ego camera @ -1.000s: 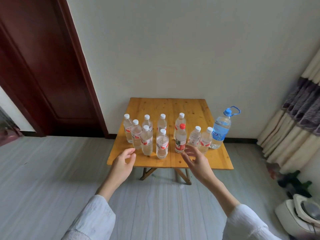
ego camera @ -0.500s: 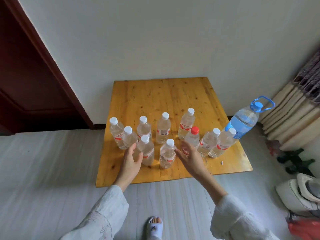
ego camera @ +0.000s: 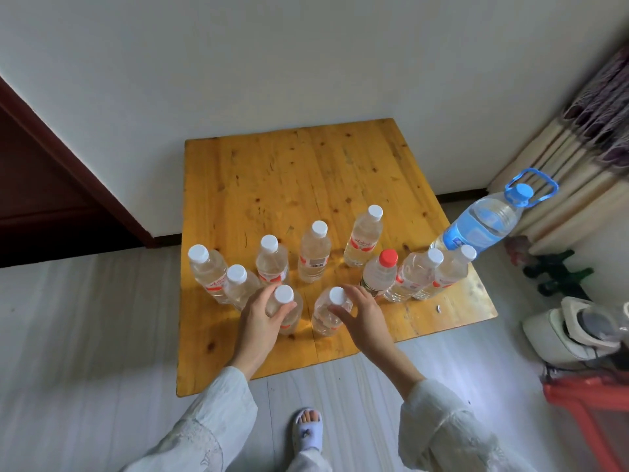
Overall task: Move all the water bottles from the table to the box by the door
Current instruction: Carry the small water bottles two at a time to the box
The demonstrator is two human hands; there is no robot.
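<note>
Several small clear water bottles with white caps stand on the low wooden table (ego camera: 306, 172). One red-capped bottle (ego camera: 379, 274) is among them. A large blue-capped jug (ego camera: 483, 223) stands at the table's right edge. My left hand (ego camera: 258, 321) grips the front-left bottle (ego camera: 284, 296) just below its cap. My right hand (ego camera: 364, 318) curls round the shoulder of the front-right bottle (ego camera: 326, 318). Both bottles stand upright on the table. No box is in view.
A dark wooden door (ego camera: 34, 182) is at the left, past the white wall. Curtains (ego camera: 578, 131) hang at the right. On the floor to the right sit a white appliance (ego camera: 571, 332) and a red frame (ego camera: 592, 403). My slippered foot (ego camera: 308, 430) is near the table's front edge.
I have stepped closer and now look more steeply down on the table. Both hands moved forward from the table's front edge onto the two front bottles and closed round them.
</note>
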